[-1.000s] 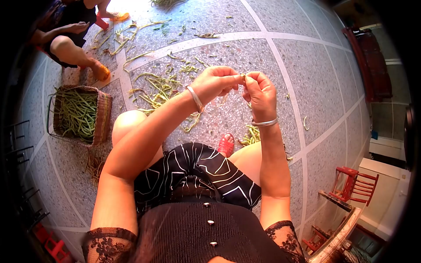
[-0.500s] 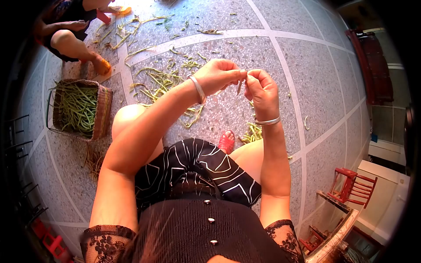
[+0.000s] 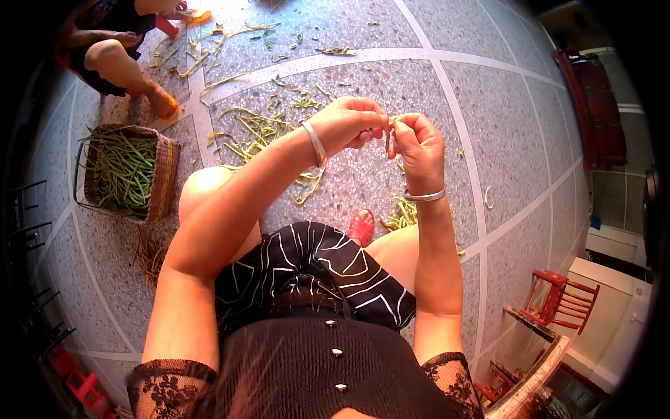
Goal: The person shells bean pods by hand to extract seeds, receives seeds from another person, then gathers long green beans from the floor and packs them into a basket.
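The bare left hand [image 3: 354, 126] and right hand [image 3: 421, 150] were pinched narrow on a thin brownish plant strip [image 3: 389, 140], which hung between them above the grey speckled floor [image 3: 516, 133]; the step looked like delicate two-handed picking, the next move seemingly calling for firm, even pressure

Floor [image 3: 363, 181] is faced in speckled, stone-like tile, smooth, glossy where lit. Basket [image 3: 166, 174] is woven, ridged; plastic or fibre cannot be told. Beans [image 3: 129, 171] inside are seen as smooth, slightly shiny. Pinched strip [image 3: 388, 140] is read as dull; too small for more. Bangles [image 3: 314, 142] are made of polished metal. Top [image 3: 279, 370] is ribbed in matt cloth, sleeves [image 3: 171, 391] trimmed in sheer lace, buttons [image 3: 337, 353] finished shiny, metallic. Skirt [image 3: 363, 276] is cut from printed cloth.
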`<control>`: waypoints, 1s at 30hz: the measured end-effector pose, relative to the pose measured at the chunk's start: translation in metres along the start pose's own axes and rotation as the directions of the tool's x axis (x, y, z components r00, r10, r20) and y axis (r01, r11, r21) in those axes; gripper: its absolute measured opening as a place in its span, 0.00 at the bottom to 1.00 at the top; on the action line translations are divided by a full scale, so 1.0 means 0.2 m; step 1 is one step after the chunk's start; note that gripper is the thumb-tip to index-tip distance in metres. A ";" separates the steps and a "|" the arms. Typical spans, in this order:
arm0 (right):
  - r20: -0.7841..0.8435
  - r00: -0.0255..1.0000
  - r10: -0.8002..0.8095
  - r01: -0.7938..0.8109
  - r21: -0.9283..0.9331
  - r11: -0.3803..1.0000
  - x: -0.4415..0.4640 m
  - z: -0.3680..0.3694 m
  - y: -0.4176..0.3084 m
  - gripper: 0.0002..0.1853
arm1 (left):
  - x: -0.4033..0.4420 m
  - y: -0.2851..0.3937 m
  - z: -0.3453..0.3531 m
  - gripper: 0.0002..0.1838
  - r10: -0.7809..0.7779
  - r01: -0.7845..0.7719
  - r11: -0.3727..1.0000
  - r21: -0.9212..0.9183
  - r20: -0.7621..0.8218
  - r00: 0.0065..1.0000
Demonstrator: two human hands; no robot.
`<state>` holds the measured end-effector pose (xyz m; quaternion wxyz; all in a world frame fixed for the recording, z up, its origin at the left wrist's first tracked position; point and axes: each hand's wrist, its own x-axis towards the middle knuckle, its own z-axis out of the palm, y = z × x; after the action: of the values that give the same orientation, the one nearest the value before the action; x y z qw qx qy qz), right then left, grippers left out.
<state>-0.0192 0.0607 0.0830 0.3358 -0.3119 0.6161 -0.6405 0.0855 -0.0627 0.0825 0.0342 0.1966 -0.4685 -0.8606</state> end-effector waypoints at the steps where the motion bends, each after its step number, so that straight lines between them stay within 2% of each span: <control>1: -0.005 1.000 -0.003 0.003 0.001 1.000 0.00 0.00 0.00 0.04 | 0.00 0.00 0.00 0.07 0.000 0.000 1.000 0.001 0.005 1.000; 7: -0.058 0.998 0.004 -0.002 0.031 1.000 0.00 0.01 -0.02 0.04 | 0.00 0.00 -0.01 0.08 0.046 -0.044 0.995 -0.084 0.021 0.999; 17: -0.069 0.991 0.118 -0.095 0.269 0.958 0.01 -0.01 -0.02 0.05 | 0.01 0.00 -0.02 0.08 0.053 -0.066 0.970 -0.235 -0.059 0.997; 20: -0.058 0.987 0.149 -0.119 0.355 0.927 0.02 -0.02 -0.02 0.05 | 0.04 -0.01 -0.05 0.06 0.060 -0.063 0.899 -0.434 -0.022 0.998; 23: 0.028 0.986 0.162 -0.157 0.452 0.878 0.03 -0.06 0.00 0.05 | 0.02 0.02 -0.05 0.05 0.038 -0.039 0.885 -0.464 -0.013 0.999; 26: 0.102 0.976 0.190 -0.216 0.516 0.829 0.03 -0.08 -0.01 0.05 | 0.02 0.00 -0.04 0.07 0.057 -0.068 0.982 -0.179 -0.065 0.996; 27: 0.113 0.973 0.203 -0.232 0.524 0.820 0.03 -0.08 -0.02 0.05 | 0.03 -0.01 -0.04 0.08 0.050 -0.054 0.993 -0.108 -0.038 0.998; 30: 0.143 0.962 0.234 -0.274 0.544 0.793 0.03 -0.08 -0.03 0.05 | 0.01 -0.03 -0.02 0.09 0.059 -0.059 0.997 -0.039 -0.016 0.998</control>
<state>-0.0357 0.0645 0.0889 0.5159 -0.1364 0.4263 -0.7304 0.0849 -0.0634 0.0756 0.0669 0.1883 -0.4566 -0.8669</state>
